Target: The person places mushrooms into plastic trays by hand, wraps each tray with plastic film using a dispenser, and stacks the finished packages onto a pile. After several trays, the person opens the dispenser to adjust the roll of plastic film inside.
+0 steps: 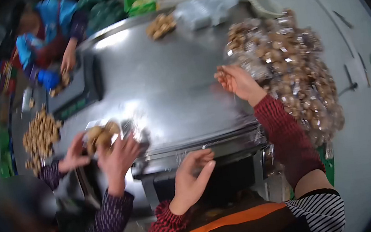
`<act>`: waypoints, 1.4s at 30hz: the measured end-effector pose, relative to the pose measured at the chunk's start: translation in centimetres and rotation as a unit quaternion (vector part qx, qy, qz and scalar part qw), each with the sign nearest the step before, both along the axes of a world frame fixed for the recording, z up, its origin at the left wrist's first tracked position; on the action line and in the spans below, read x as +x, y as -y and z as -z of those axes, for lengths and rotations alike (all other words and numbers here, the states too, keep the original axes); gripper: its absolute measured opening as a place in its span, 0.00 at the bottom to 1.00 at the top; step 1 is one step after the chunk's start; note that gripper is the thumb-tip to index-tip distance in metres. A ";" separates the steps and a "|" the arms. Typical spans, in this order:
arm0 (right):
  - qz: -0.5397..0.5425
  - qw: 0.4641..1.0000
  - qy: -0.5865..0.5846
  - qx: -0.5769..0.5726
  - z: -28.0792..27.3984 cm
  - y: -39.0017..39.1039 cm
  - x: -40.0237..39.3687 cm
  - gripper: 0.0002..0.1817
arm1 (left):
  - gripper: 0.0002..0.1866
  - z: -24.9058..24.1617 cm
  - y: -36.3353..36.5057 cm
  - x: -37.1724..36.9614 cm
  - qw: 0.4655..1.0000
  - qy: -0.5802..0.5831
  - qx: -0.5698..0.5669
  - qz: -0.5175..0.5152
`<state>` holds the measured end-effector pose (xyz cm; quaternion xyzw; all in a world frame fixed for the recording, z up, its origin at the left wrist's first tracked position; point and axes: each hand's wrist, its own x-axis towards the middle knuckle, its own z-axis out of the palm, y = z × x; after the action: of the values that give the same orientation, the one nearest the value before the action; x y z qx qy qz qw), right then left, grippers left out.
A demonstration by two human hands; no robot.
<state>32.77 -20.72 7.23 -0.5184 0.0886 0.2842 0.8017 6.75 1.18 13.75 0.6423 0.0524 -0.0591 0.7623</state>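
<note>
My left hand [193,180] hovers at the near edge of the metal table [157,77], its fingers bent and the thumb apart, with nothing in it. Out over the table's right side is my right hand [236,83], its fingers curled together; whether anything thin is between them is hidden. Beside it lies a large heap of clear plastic bags of what look like brown mushrooms [293,65]. To my left, a co-worker's two hands [118,156] are around a clear pack of brown mushrooms [102,138], blurred by motion.
Loose mushrooms [42,133] lie piled at the left, near a dark scale [76,90] where another person works. Further back are a small mushroom pile [160,26], clear plastic bags [207,9], a green crate [139,0] and a white basket [264,6].
</note>
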 end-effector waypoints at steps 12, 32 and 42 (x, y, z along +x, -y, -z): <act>-0.278 0.951 0.040 -0.131 -0.5 -17.3 -6.4 0.35 | 0.25 0.2 -17.8 4.9 0.860 0.040 0.387 -0.331; -0.169 0.912 0.179 -0.327 -0.2 -6.8 -4.6 0.28 | 0.30 5.4 -7.0 12.5 0.901 -0.011 0.429 -0.064; -0.162 0.889 0.177 -0.391 -1.0 -0.5 -5.7 0.29 | 0.30 3.7 -1.4 10.6 0.858 0.003 0.514 -0.012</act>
<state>27.12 -20.24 8.20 -0.8385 -0.0359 0.2565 0.4795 17.32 2.55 10.02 0.9425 0.0804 -0.0128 0.3242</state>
